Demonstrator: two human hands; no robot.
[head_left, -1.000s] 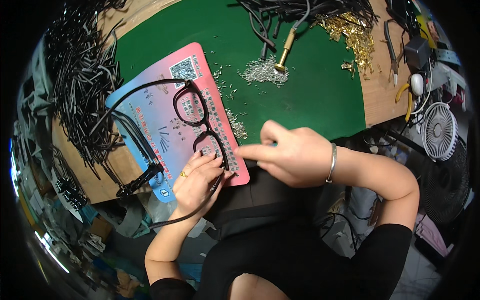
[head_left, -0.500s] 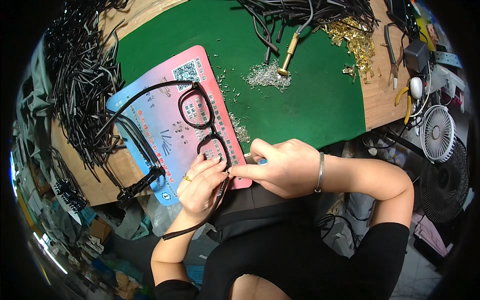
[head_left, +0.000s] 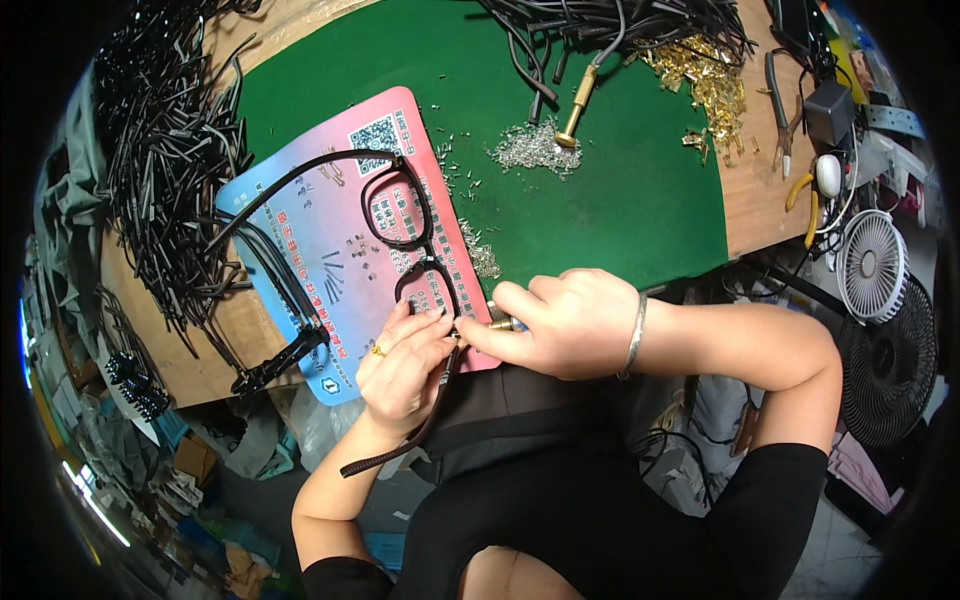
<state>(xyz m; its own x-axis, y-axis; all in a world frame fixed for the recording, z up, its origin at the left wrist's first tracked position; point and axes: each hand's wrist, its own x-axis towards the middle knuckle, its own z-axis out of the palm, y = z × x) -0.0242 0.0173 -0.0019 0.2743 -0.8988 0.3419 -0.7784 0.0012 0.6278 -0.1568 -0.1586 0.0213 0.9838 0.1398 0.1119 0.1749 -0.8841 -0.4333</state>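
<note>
A pair of black eyeglasses [head_left: 428, 220] lies across a pink and blue printed mat [head_left: 300, 240], one temple arm curving off to the left and the other trailing toward me. My left hand [head_left: 402, 375], with a gold ring, pinches the near rim and hinge. Its fingers are closed on the frame. My right hand [head_left: 565, 328] curls around a small screwdriver [head_left: 508, 323], of which only a brass and blue part shows. My right index fingertip meets the hinge beside the left fingers. The screwdriver's tip and any screw there are hidden.
Folded black eyeglass frames [head_left: 285, 365] rest at the mat's left edge. Black temple pieces [head_left: 175, 170] are heaped beyond. Tiny silver screws [head_left: 535, 150] lie on the green cloth [head_left: 620, 220] beside a brass rod tool [head_left: 578, 105]. Gold parts [head_left: 710, 90], pliers [head_left: 782, 120] and a fan [head_left: 873, 265] are right.
The mat and eyeglasses have shifted slightly. My right hand has turned and risen a little, showing more of the screwdriver. My left hand keeps its hold on the frame.
</note>
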